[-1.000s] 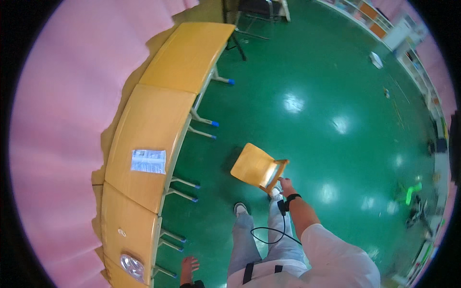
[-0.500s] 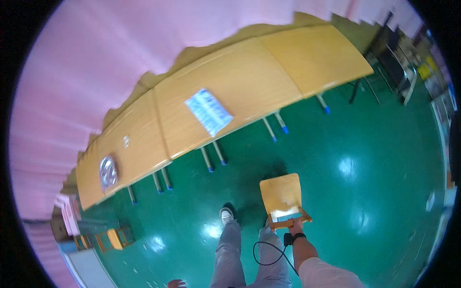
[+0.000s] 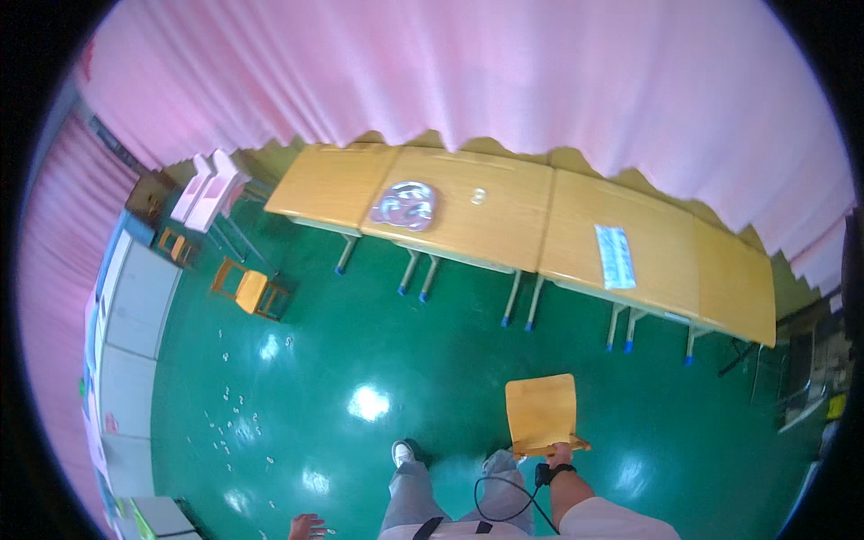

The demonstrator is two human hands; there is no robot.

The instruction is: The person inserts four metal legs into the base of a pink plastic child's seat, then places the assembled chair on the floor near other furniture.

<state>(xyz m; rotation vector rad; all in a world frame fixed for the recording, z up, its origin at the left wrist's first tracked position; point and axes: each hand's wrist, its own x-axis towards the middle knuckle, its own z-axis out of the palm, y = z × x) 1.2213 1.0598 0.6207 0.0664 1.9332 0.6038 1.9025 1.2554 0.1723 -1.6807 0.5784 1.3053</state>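
A small wooden chair (image 3: 541,409) is in front of me on the right, its pale seat turned up. My right hand (image 3: 560,453) is closed around the top rail of its backrest; a black band and a cable sit at that wrist. My left hand (image 3: 308,526) hangs at the lower edge, fingers apart, with nothing in it. Beyond the chair stands a row of wooden tables (image 3: 504,243). On them lie a shiny metal divided tray (image 3: 407,206), a small whitish item (image 3: 478,195) too small to make out, and a blue-and-white packet (image 3: 615,257).
Another wooden chair (image 3: 253,290) stands at the left, with a smaller one (image 3: 176,246) behind it. A pink high-chair-like seat (image 3: 211,193) is near the curtain (image 3: 432,81). White cabinets (image 3: 133,315) line the left side. Small white bits (image 3: 236,411) are scattered on the green floor.
My view has turned left, so the tables shift rightward and more of the left side shows. My right hand keeps its hold on the chair, which has travelled along with me.
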